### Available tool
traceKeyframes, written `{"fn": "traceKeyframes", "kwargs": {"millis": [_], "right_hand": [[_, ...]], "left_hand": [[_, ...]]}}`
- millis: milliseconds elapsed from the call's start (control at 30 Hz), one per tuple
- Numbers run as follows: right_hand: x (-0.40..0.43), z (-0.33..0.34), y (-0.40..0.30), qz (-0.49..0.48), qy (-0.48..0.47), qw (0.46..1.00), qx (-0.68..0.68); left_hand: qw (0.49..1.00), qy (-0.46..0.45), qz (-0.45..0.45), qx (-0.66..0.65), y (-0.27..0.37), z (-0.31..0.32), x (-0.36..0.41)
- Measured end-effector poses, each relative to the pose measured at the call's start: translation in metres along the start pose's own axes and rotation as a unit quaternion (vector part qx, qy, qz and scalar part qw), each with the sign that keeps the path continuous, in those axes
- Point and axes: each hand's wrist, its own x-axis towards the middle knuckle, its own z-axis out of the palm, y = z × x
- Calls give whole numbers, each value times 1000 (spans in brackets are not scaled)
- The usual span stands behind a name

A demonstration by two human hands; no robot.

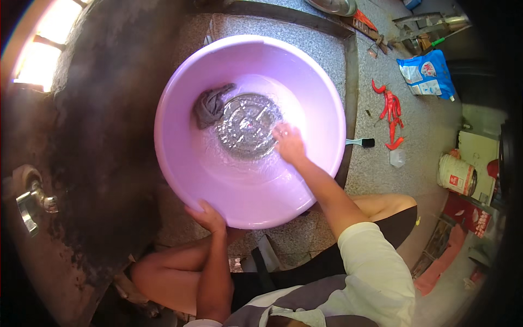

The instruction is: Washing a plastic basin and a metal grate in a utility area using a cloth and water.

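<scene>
A large purple plastic basin stands tilted before me with shallow, rippling water in its bottom. Under the water shows a round grey area; whether it is a metal plate or the basin's floor I cannot tell. My left hand grips the basin's rim at the lower left. Inside, my right hand is at the right edge of the water, blurred by motion, fingers loosely apart with nothing visible in them. A wet, crumpled dark grey cloth lies against the basin's left inner side, away from both hands.
On the speckled counter at right lie several red chillies, a black-bristled brush, a small translucent cup and a blue packet. A metal pan is at the top. A soot-dark wall rises on the left.
</scene>
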Motion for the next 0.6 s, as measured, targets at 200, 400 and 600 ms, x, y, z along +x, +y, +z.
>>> {"fn": "traceKeyframes", "kwargs": {"millis": [200,400,600], "right_hand": [[-22,21,-55,146,-28,988,-48],[-28,24,-80,-228,-89,962,-121],[-6,-11,-17,37,-12,999,-34]], "left_hand": [[999,11,-1,39,2,2,1],[999,12,40,12,-1,2,1],[1000,13,-5,17,5,4,0]]}}
